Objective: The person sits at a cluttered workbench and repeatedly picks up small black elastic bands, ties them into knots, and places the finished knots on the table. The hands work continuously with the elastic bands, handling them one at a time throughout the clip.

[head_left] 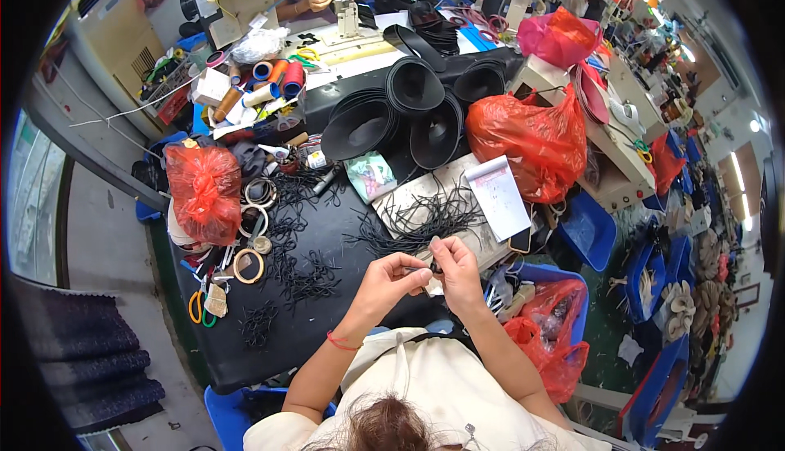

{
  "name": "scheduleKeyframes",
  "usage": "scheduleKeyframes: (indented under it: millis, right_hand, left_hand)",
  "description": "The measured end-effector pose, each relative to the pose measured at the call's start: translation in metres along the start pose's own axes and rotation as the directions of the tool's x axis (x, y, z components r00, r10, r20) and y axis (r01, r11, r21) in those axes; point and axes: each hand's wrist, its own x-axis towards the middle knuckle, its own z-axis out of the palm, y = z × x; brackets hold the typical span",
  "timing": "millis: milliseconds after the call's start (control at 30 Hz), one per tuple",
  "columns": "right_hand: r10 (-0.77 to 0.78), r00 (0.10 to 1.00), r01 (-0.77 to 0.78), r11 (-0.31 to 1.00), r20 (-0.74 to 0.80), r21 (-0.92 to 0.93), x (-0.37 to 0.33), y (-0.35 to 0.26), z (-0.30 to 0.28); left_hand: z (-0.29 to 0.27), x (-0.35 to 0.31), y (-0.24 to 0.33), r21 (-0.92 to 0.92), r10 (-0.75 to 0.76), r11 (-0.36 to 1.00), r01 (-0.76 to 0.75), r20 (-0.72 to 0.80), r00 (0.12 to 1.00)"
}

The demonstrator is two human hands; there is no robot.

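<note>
Blk bit [433, 267] btwn L grip [396, 276] & R grip [458, 269] (cords [421, 215] beyond).

The widest free room is on the black table [225, 357], beside the left forearm [323, 361]: a hand could slide there, between the scattered black cords [309, 279] and the near edge. A narrower bare passage goes forward from the left hand [394, 278], but the stacked black cups [360, 130] close its far end. Straight ahead of both hands, the tangled cord pile [433, 212] stands in the way. For the right hand [458, 273], the notepad [500, 201] and the bulging red bag [527, 144] block the forward-right side.
</note>
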Motion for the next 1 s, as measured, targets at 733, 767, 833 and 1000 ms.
scheduleKeyframes:
  millis: [733, 767, 833, 1000]
  right_hand:
    - [0.101, 0.986, -0.086, 0.989, 0.129, -0.118, -0.006, -0.008, -0.025]
    - [0.067, 0.988, -0.05, 0.992, 0.136, -0.119, -0.005, -0.009, -0.021]
    - [-0.084, 0.992, 0.095, 0.987, 0.093, -0.129, -0.002, 0.0, -0.021]
    - [-0.129, 0.99, 0.125, 0.991, -0.057, -0.056, 0.0, 0.014, -0.011]
  left_hand:
    - [0.003, 0.006, -0.017, 0.262, 0.1, 0.961, -0.085, -0.045, 0.994]
    - [0.005, 0.005, -0.014, 0.29, 0.116, 0.952, -0.102, -0.032, 0.993]
    - [0.011, 0.003, -0.009, 0.343, 0.145, 0.929, -0.135, -0.004, 0.989]
    - [0.009, -0.001, -0.025, 0.26, 0.083, 0.964, -0.06, -0.082, 0.993]
